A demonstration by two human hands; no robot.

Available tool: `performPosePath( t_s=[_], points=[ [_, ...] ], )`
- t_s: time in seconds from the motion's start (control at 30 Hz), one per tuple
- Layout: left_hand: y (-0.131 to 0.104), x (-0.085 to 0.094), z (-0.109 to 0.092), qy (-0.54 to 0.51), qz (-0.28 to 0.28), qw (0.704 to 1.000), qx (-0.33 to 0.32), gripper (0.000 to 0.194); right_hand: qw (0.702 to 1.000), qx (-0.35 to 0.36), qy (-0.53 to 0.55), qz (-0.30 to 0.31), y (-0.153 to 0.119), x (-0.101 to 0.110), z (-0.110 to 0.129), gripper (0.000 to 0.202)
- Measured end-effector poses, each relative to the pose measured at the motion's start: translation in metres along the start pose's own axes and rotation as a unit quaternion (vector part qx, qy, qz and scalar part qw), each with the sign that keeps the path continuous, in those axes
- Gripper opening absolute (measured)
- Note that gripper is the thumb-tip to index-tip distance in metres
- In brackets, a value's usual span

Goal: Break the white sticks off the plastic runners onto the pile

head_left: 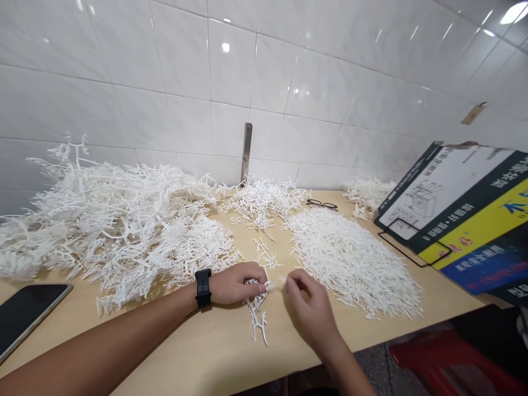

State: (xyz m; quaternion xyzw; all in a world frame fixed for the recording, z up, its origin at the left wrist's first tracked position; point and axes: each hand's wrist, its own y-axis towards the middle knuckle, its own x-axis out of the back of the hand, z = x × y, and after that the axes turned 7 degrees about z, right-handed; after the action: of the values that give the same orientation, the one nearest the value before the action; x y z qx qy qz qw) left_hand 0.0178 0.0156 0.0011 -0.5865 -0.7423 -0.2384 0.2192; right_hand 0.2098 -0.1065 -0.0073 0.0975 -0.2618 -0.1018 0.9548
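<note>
My left hand, with a black watch at the wrist, is closed around a white branched plastic piece; its twigs stick out past the thumb and below the fingers. Just to the right, my right hand is pinched, thumb against forefinger, a short gap from the left fingertips. Whatever sits in that pinch is too small and blurred to name. One H-shaped white branch lies below the left hand, and another loose branch lies above it. To the right spreads a heap of short white plastic sticks.
A tall tangle of white branches fills the left, with a smaller pile at the back. Glasses, a phone and a printed box with a wire handle rest around the table. A red stool stands below right.
</note>
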Motion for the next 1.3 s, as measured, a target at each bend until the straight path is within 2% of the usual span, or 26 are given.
performPosePath(
  t_s=[0.1,0.17,0.2,0.27,0.33,0.37,0.43,0.5,0.63,0.83,0.97,1.07,1.2,1.3],
  points=[
    [0.0,-0.001,0.0,0.0,-0.007,1.0,0.012,0.038,0.985,-0.004,-0.119,-0.122,0.013,0.044,-0.003,0.02],
    [0.0,-0.002,-0.001,-0.001,-0.009,1.0,0.017,0.039,0.964,0.012,-0.216,-0.154,0.021,0.063,-0.003,0.024],
    [0.0,-0.002,-0.001,0.001,-0.01,1.0,0.017,0.039,0.959,0.016,-0.232,-0.164,0.022,0.065,-0.002,0.026],
    [0.001,-0.003,0.0,0.01,-0.01,1.0,0.014,0.041,0.976,0.001,-0.184,-0.115,0.017,0.051,0.002,0.028],
    [0.001,-0.004,0.001,0.025,-0.004,1.0,0.002,0.043,0.997,-0.034,-0.06,0.013,0.007,0.022,0.007,0.031],
    [0.001,-0.005,0.002,0.034,-0.001,0.999,-0.006,0.043,0.997,-0.035,-0.021,0.06,0.001,0.006,0.009,0.031],
    [0.002,-0.006,0.004,0.049,0.003,0.999,-0.024,0.045,0.994,-0.03,-0.013,0.102,-0.007,-0.018,0.01,0.028],
    [0.002,-0.007,0.005,0.059,0.006,0.998,-0.035,0.044,0.992,-0.019,-0.038,0.115,-0.011,-0.029,0.008,0.028],
    [0.003,-0.007,0.006,0.062,0.016,0.997,-0.04,0.04,0.989,-0.002,-0.068,0.131,-0.01,-0.025,0.003,0.035],
    [0.002,-0.006,0.006,0.027,0.003,0.999,-0.023,0.037,0.987,-0.008,-0.001,0.162,-0.009,-0.019,0.002,0.034],
    [0.001,-0.004,0.004,0.011,-0.001,1.0,-0.01,0.037,0.988,-0.007,0.001,0.155,-0.01,-0.02,0.002,0.035],
    [0.001,-0.003,0.003,0.003,0.002,1.0,0.0,0.039,0.989,-0.008,-0.038,0.141,-0.009,-0.023,0.003,0.034],
    [0.001,-0.001,0.003,-0.012,0.009,1.0,0.01,0.04,0.985,0.033,-0.069,0.152,-0.008,-0.025,0.006,0.03],
    [0.001,-0.001,0.003,-0.022,0.007,1.0,0.012,0.041,0.984,0.046,-0.029,0.168,-0.009,-0.022,0.006,0.035]
  ],
)
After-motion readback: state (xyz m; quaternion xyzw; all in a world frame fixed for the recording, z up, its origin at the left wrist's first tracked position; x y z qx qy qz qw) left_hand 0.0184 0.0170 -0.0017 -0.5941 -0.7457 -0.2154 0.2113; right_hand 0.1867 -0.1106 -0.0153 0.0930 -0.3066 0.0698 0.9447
